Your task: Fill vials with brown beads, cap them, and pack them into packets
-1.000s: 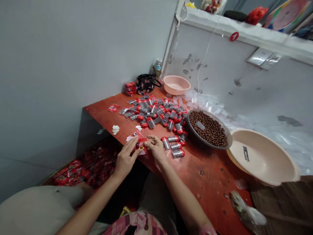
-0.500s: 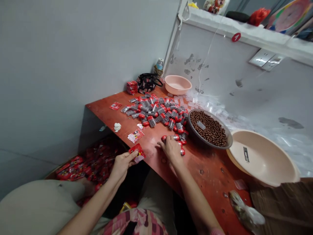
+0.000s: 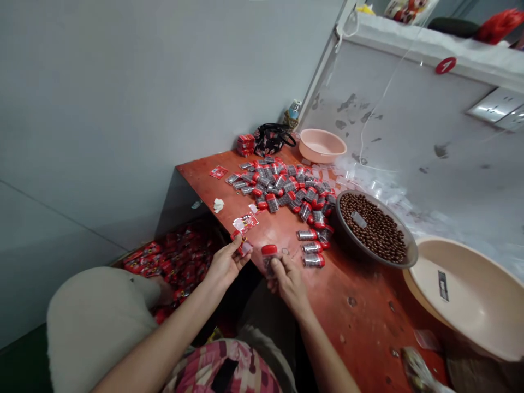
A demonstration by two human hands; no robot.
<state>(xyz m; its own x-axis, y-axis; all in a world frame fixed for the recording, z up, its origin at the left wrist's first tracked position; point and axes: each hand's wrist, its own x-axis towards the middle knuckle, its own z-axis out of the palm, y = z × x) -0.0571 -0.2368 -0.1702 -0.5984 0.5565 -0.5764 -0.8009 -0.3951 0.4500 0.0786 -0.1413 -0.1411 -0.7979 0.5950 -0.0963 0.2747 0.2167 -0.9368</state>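
My left hand (image 3: pixel 225 267) pinches a small red printed wrapper (image 3: pixel 245 247) with a pale, see-through part, just off the table's front edge. Beside it my right hand (image 3: pixel 290 283) grips a small clear container (image 3: pixel 268 256) with a red cap; the cap points up and away from me. Dark contents show through its wall, partly covered by my thumb. On the red table, three similar containers (image 3: pixel 313 261) lie on their sides right of that hand. Beyond them spreads a pile of red-capped containers (image 3: pixel 282 185). Loose printed wrappers (image 3: pixel 245 222) lie near the left edge.
A grey bowl (image 3: pixel 341 232) of brown balls (image 3: pixel 374 229) stands right of the pile, next to a large peach basin (image 3: pixel 470 295). Behind are a pink basin (image 3: pixel 321 144), a black bag (image 3: pixel 272 139) and clear plastic pieces (image 3: pixel 393 191). Red packets (image 3: pixel 180 267) fill the space below left.
My right hand has picked up a red-capped container from the table and brought it back toward my left hand. The left hand still holds the wrapper. The view has swung left.
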